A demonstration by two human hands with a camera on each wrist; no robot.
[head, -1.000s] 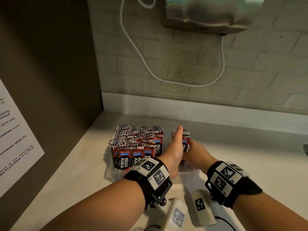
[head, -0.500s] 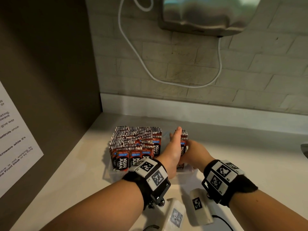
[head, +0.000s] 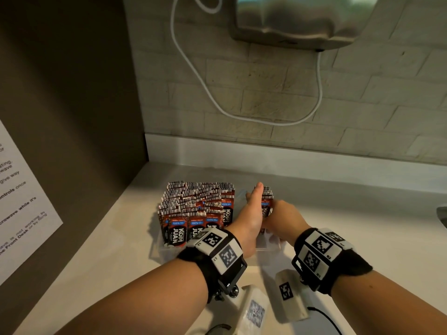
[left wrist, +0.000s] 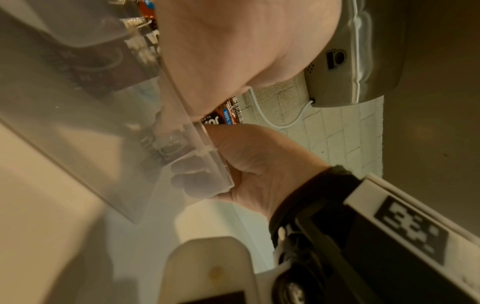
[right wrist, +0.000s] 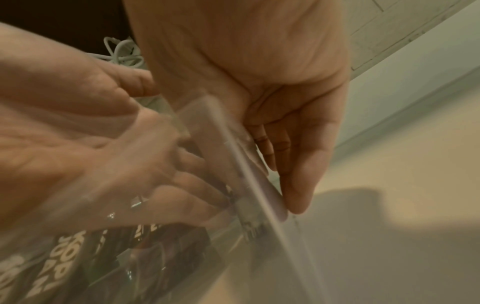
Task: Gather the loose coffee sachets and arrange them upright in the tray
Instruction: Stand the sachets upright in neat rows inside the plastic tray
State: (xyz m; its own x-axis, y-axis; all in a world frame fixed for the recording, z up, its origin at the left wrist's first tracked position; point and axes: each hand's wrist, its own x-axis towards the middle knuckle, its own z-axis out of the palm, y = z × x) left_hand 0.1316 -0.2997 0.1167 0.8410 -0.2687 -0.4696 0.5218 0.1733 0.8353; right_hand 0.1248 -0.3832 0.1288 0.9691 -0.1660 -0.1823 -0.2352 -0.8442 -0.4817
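Head view: I see a clear plastic tray (head: pixel 167 250) on the pale countertop (head: pixel 96 262), near the left corner. Its left part is packed with upright red-and-black coffee sachets (head: pixel 193 211). A smaller bundle of the same sachets (head: pixel 266 201) stands at the tray's right side.

My left hand (head: pixel 251 213) is inside the tray, fingers straight and together, flat against the left face of that bundle. My right hand (head: pixel 283 218) closes round the bundle from the right; the left wrist view shows its fingertips (left wrist: pixel 192 181) behind the clear wall (left wrist: pixel 78 123).

A steel wall-mounted dryer (head: pixel 302 18) with a white cord (head: pixel 193 66) hangs on the far brick wall.
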